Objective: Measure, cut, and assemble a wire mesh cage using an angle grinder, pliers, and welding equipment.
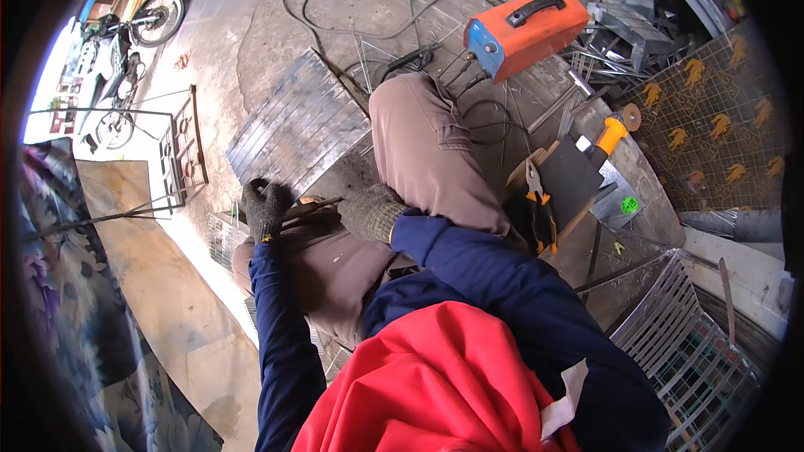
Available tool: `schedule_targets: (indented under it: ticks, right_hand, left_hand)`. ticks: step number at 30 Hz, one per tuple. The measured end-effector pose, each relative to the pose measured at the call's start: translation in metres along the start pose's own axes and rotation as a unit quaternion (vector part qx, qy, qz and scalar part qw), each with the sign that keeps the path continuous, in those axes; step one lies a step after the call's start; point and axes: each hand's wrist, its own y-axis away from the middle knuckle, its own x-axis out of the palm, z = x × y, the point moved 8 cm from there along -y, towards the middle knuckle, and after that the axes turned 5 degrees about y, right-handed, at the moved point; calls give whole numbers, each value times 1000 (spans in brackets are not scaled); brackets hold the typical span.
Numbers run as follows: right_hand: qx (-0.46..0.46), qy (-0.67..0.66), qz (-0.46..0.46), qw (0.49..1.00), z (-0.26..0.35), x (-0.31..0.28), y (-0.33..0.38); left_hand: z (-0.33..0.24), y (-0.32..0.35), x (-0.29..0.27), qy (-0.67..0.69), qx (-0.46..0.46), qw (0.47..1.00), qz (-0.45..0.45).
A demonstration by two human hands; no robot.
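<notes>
Red cloth point(419, 381) drapes nearest us, and beyond it lies the ribbed grey metal panel point(297, 130), just left of our raised knee point(412, 109), with an orange machine point(536, 33) farther right. Our gloved right hand point(373, 213) and left hand point(266, 209) both curl by the panel's near edge, a slim dark rod point(320, 203) between them; we cannot tell whether either grips it.
</notes>
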Motion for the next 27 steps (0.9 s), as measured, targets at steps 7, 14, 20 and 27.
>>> schedule_targets:
  ticks: [7,14,20,27]
  right_hand:
    - [66,-136,-17,988,-22,-29,12]
    - [-10,-32,-93,995,0,-68,39]
    - [-10,-52,-135,989,32,-96,74]
    - [5,-209,-131,969,35,-125,78]
  left_hand:
    - [-7,10,-8,-6,-26,999,-19]
    - [-9,-5,3,-33,-94,995,-12]
    - [-2,-1,-19,-6,-129,990,-53]
    - [49,-27,-23,220,-187,955,-64]
